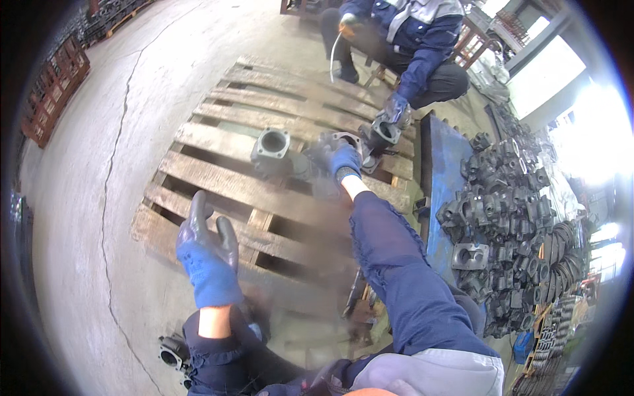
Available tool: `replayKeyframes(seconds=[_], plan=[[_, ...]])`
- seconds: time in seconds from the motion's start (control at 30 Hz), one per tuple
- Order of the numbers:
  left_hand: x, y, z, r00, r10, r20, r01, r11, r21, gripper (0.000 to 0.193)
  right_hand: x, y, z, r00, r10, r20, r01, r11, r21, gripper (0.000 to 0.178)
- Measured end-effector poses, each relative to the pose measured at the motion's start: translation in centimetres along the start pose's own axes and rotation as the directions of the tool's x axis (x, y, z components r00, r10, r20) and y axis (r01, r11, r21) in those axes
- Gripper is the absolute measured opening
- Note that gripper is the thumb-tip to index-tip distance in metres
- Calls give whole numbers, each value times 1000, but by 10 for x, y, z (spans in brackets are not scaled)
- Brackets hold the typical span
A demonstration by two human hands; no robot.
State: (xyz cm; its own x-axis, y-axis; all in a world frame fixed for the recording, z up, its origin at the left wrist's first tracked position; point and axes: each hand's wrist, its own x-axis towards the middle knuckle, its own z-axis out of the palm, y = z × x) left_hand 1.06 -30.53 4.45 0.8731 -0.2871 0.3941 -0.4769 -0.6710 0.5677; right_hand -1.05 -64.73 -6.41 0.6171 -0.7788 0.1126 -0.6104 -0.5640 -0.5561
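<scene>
My right hand, in a blue glove, reaches forward over the wooden pallet and grips a dark metal casting with a square flange and a round bore. Part of that casting is hidden behind the hand and blurred. My left hand, in a blue glove with a dark coated palm, hovers over the pallet's near left edge. Its fingers are spread and hold nothing. Between my hands, a second casting stands on the pallet, its round opening facing up. Just beyond my right hand lies another casting, touched by a co-worker's gloved hand.
A co-worker crouches at the pallet's far side, holding a thin white rod or tube. Many dark castings are heaped right of a blue metal panel. One casting sits on the floor at lower left.
</scene>
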Motion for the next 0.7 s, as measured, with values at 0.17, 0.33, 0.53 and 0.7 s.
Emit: replayKeyframes(seconds=[0.17, 0.33, 0.53, 0.7], plan=[[-1, -10, 10, 999, 51, -16, -53, 989, -138, 46, 5, 48, 6, 894, -316, 318, 438, 765, -472, 28], [-7, -39, 19, 1000, 22, 12, -16, 942, -337, 39, -78, 112, -48, 788, -140, 600, 447, 800, -401, 28], [-9, -46, 12, 937, -99, 336, 232, 894, -385, 38, -138, 220, -157, 950, 228, 216, 41, 592, -805, 21], [-15, -59, 30, 922, -39, 385, 174, 931, -322, 39, -179, 315, -267, 874, 222, -431, -484, 339, -807, 20]])
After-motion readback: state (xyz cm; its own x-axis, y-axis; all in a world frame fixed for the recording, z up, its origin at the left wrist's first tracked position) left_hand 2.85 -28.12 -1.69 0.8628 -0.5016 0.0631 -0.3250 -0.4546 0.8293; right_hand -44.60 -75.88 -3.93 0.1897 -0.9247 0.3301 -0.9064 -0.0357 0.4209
